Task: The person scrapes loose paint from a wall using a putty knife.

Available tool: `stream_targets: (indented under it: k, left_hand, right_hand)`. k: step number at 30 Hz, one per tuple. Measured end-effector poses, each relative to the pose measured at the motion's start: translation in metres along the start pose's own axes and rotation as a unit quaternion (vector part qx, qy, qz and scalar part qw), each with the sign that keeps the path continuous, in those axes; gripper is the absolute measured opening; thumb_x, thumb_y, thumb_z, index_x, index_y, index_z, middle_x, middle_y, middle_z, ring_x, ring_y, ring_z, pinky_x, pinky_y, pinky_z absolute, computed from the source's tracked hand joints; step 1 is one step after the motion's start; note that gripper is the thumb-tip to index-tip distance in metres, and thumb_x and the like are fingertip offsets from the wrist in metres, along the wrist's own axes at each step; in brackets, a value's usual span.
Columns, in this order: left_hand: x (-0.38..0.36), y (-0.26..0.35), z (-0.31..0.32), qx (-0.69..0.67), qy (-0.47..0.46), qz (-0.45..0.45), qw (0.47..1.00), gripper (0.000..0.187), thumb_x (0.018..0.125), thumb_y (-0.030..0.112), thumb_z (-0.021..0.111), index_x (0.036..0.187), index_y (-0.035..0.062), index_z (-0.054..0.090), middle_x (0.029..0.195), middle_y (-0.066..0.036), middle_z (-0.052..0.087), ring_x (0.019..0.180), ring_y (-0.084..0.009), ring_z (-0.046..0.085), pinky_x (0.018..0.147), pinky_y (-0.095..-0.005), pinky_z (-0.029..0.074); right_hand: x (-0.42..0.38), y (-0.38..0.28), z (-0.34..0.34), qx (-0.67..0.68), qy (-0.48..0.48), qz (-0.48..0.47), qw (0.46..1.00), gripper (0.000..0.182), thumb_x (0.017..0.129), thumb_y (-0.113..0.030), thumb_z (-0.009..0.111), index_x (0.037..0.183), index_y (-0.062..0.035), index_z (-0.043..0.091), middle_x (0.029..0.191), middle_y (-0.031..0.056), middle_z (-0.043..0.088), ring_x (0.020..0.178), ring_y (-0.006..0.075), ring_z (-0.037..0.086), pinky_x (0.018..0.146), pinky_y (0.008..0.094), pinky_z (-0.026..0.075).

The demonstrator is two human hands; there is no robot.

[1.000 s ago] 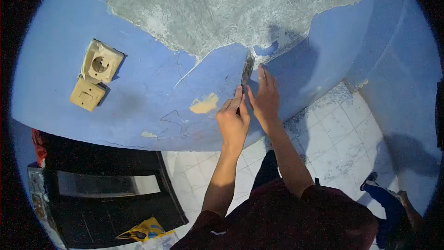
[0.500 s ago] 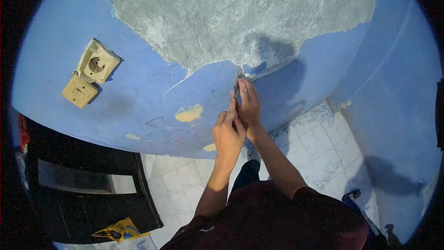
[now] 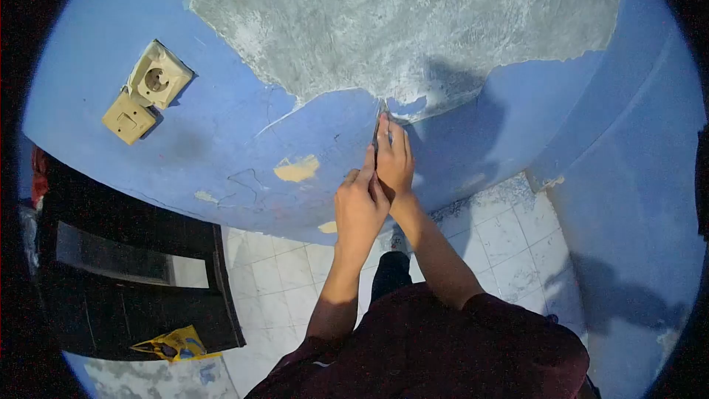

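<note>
A thin, dark scraper is held against the blue wall, seen nearly edge-on. Its tip meets the lower border of a large grey patch of bare plaster. My right hand is closed around the scraper near the tip, fingers stretched along it. Lower down, my left hand grips the same tool with its index finger pointing up along it. Just right of the tip, a small island of blue paint remains within the grey.
On the left, a yellowed socket and switch stick out from the wall. Cream spots mark the paint below. A dark wooden piece with a yellow bag stands lower left, beside white floor tiles.
The view has shifted slightly, so the wall and dark wooden piece sit differently. Both hands stay on the scraper, its tip still at the paint edge. The foot at right is now mostly hidden.
</note>
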State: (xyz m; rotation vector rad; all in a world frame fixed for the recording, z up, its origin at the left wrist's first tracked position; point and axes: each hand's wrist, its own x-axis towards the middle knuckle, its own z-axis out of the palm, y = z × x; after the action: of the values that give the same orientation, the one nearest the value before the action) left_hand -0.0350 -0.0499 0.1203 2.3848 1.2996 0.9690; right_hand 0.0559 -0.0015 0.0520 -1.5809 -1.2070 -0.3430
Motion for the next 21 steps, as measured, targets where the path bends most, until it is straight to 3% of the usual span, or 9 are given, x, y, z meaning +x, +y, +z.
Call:
stream_targets:
  k: [3,5,11,14,16,21]
  left_hand:
    - [0.004,0.004,-0.004,0.008,0.01,0.001,1.0,0.039,0.081,-0.001,0.055,0.119,-0.0001,0.061,0.073,-0.026,0.059,0.063,-0.0377,0.061,0.059,-0.04,0.048]
    - [0.009,0.003,-0.01,0.025,0.018,0.008,1.0,0.038,0.08,-0.001,0.056,0.118,0.0006,0.062,0.07,-0.026,0.058,0.06,-0.0372,0.061,0.058,-0.0392,0.048]
    - [0.018,0.01,-0.015,0.018,0.024,-0.032,0.999,0.04,0.078,0.0,0.058,0.118,0.0021,0.063,0.068,-0.024,0.058,0.051,-0.0333,0.056,0.053,-0.0346,0.044]
    - [0.032,0.026,-0.037,0.058,-0.029,-0.046,0.997,0.038,0.075,0.0,0.056,0.112,0.0003,0.065,0.064,-0.019,0.057,0.056,-0.0353,0.058,0.056,-0.0413,0.046]
    - [0.04,0.033,-0.044,0.07,-0.051,-0.043,0.995,0.038,0.078,-0.001,0.057,0.115,0.0007,0.064,0.069,-0.024,0.057,0.049,-0.0299,0.055,0.054,-0.0338,0.044]
    - [0.014,0.016,-0.007,0.021,0.015,-0.045,0.999,0.034,0.077,-0.003,0.058,0.11,-0.002,0.065,0.07,-0.024,0.058,0.055,-0.0307,0.058,0.056,-0.0328,0.045]
  right_hand:
    - [0.003,-0.009,-0.004,-0.053,-0.07,0.037,0.995,0.05,0.082,-0.007,0.055,0.129,0.0061,0.044,0.113,0.0153,0.052,0.103,0.0319,0.054,0.083,0.0379,0.051]
    - [0.006,-0.009,0.002,-0.075,-0.033,0.0,0.997,0.052,0.082,-0.007,0.055,0.13,0.0079,0.043,0.111,0.0153,0.052,0.103,0.0309,0.054,0.083,0.0353,0.052]
    - [0.014,-0.013,0.005,-0.126,-0.06,0.0,0.99,0.051,0.081,-0.009,0.056,0.126,0.0117,0.045,0.108,0.0156,0.052,0.101,0.0285,0.056,0.082,0.0332,0.052]
    - [0.019,-0.029,-0.005,-0.108,-0.083,0.048,0.99,0.047,0.081,-0.007,0.056,0.123,0.0122,0.048,0.111,0.0167,0.053,0.099,0.0294,0.056,0.083,0.0333,0.052]
    - [0.024,-0.035,-0.006,-0.071,-0.13,0.12,0.982,0.045,0.081,-0.004,0.056,0.122,0.0132,0.048,0.113,0.0176,0.053,0.1,0.0303,0.056,0.082,0.0338,0.052]
    - [0.013,-0.009,0.007,-0.049,-0.018,0.042,0.998,0.05,0.078,0.0,0.058,0.125,0.0133,0.047,0.104,0.0163,0.052,0.095,0.0317,0.055,0.079,0.037,0.051]
